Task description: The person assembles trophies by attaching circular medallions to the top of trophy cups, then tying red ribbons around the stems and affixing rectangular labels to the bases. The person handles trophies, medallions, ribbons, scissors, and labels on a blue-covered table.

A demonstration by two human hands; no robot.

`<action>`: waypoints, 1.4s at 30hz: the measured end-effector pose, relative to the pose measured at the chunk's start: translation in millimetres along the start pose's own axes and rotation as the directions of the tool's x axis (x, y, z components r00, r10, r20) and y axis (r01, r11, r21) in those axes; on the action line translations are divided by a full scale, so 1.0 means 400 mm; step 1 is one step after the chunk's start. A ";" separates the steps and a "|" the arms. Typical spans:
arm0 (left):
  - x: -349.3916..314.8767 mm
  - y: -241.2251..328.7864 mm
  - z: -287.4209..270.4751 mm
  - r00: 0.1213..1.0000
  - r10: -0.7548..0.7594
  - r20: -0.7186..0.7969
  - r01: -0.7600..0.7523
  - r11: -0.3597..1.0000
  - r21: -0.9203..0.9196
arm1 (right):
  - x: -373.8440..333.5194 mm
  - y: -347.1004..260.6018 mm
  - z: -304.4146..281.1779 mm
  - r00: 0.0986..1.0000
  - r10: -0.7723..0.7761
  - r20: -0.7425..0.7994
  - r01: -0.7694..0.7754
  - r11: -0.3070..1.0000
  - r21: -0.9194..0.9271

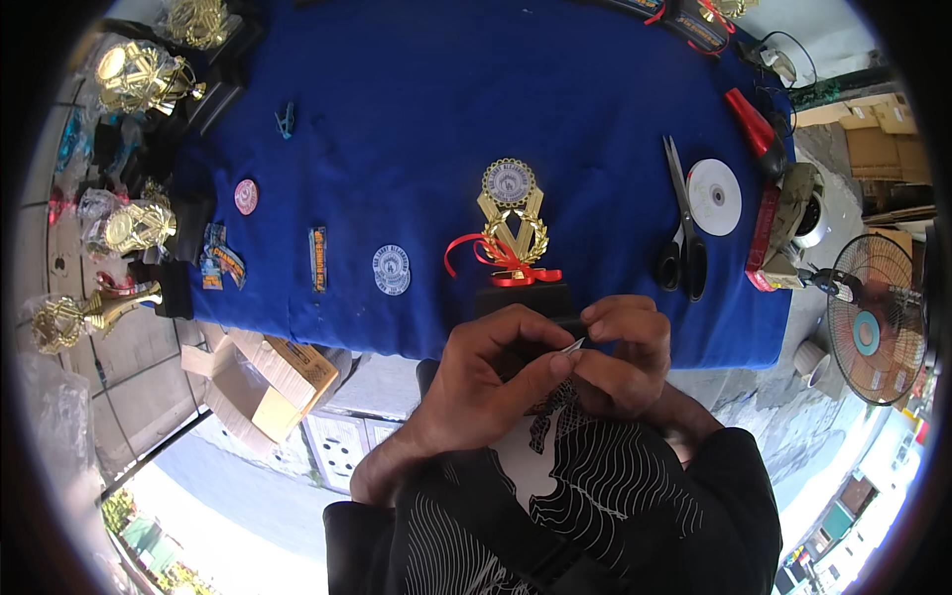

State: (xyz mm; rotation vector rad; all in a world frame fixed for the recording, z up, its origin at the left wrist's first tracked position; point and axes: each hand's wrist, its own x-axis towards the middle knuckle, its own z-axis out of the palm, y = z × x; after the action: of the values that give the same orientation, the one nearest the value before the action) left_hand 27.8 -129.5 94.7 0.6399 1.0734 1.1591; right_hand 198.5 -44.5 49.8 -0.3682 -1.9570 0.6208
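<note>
A gold trophy (511,213) with a round badge on top and a red ribbon stands on a black base (521,297) at the near edge of the blue cloth (416,109). My left hand (491,372) and my right hand (620,352) meet just in front of that base. Between their fingertips they pinch a small thin pale strip (574,345). Both hands partly hide the base's front.
Black scissors (684,233) and a white disc (714,196) lie right of the trophy. Round badges (392,270), a pink one (246,196) and small plates lie to the left. Wrapped gold trophies (139,74) crowd the left edge. A fan (873,332) stands at right, cardboard (278,382) below.
</note>
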 end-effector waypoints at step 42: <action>-0.026 -0.085 -0.091 0.901 0.166 -0.400 0.044 0.883 0.467 | -0.009 0.005 -0.058 0.356 0.853 0.381 -0.908 0.220 0.356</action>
State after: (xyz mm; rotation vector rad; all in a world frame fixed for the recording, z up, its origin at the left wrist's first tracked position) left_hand 8.3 -154.2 54.8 0.8156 1.7588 1.1304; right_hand 220.8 -38.8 54.4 -1.1722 -1.3731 1.9322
